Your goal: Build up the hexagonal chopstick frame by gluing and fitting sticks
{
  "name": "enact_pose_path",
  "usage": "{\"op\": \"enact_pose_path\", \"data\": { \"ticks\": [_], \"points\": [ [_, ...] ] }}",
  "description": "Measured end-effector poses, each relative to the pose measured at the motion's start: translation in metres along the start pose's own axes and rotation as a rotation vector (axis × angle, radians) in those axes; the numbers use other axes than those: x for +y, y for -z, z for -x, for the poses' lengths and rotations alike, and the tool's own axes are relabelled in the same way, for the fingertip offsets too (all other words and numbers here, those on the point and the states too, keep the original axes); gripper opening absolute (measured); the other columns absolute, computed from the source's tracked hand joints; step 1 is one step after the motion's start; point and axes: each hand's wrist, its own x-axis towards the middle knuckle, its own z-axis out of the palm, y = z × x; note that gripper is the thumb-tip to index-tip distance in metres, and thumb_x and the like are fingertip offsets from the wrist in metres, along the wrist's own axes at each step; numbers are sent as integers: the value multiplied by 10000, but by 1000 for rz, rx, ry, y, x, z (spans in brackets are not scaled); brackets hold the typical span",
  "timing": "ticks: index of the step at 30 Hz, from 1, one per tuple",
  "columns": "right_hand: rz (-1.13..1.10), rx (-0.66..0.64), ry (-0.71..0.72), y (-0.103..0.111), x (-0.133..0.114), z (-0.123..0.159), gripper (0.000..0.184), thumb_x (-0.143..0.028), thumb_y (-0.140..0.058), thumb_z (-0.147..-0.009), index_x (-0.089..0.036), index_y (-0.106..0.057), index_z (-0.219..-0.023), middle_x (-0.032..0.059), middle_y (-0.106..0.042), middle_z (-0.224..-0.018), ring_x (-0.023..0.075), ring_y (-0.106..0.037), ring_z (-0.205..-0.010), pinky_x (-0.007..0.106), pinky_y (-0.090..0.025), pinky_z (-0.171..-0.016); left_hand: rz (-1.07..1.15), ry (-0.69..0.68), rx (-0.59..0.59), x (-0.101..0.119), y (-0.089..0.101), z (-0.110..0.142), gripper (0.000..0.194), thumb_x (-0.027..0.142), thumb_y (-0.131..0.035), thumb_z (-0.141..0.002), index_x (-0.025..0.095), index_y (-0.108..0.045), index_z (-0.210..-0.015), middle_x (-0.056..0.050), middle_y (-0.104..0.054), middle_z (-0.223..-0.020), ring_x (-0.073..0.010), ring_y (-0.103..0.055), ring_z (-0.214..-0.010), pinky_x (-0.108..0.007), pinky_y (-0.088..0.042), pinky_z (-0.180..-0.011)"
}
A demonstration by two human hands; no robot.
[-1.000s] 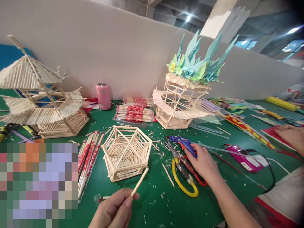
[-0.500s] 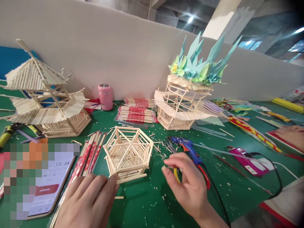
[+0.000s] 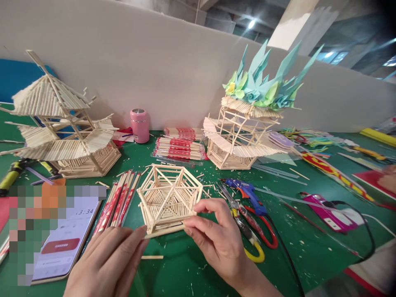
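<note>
A six-sided frame [image 3: 173,188] of pale wooden sticks, with spokes crossing its top and a slatted floor, sits on the table before me. Along its near lower edge lies a wooden stick [image 3: 168,231]. My left hand [image 3: 107,260] is closed, its fingertips on the stick's left end. At the right end, my right hand [image 3: 221,241] pinches the stick with thumb and fingers, close against the frame's near right corner. A short cut stick [image 3: 152,257] lies just below, between the hands.
Scissors [image 3: 253,243] and a blue glue gun [image 3: 244,192] with a black cord lie right. Packaged sticks [image 3: 119,198] and a phone [image 3: 64,243] are left. Behind stand two stick pavilions [image 3: 72,152] [image 3: 243,150] and a pink flask [image 3: 140,128]. Another person's hand [image 3: 388,179] shows far right.
My right hand has moved left from over the scissors to the stick's right end and closed on it. The scissors are now uncovered. My left hand stays at the left end.
</note>
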Motion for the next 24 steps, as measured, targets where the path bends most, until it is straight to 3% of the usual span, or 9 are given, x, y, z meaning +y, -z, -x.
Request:
{"op": "enact_pose_path", "data": {
  "ticks": [5, 10, 14, 24],
  "points": [
    [-18, 13, -36, -2, 5, -2, 189, -86, -587, -804, -198, -634, -948, 60, -506, -987, 194, -515, -909, 350, -467, -754, 180, 203, -131, -12, 2, -9, 243, 377, -435, -899, 255, -636, -963, -7, -642, -868, -118, -647, -773, -142, -485, -574],
    [-146, 123, -246, 2, 15, 5, 254, -115, -486, -869, -237, -602, -1059, 60, -523, -1000, 189, -542, -938, 334, -491, -750, 258, 211, -238, -22, 2, -16, 197, 356, -522, -839, 251, -666, -924, 8, -638, -753, -119, -647, -684, -148, -511, -577],
    [-214, 103, -328, 3, 22, 11, 247, -164, -473, -887, -254, -602, -1077, 74, -516, -1049, 209, -532, -997, 372, -493, -813, 303, 292, -217, -18, -1, -15, 238, 382, -469, -871, 245, -654, -931, 2, -620, -759, -120, -625, -681, -167, -497, -592],
    [-246, 24, -300, 1, 23, 12, 255, -158, -530, -842, -245, -640, -1055, 66, -500, -1067, 193, -538, -966, 341, -483, -817, 333, 327, -211, -17, -4, -10, 215, 401, -489, -865, 278, -636, -960, 29, -594, -779, -106, -601, -703, -167, -459, -643]
  ]
}}
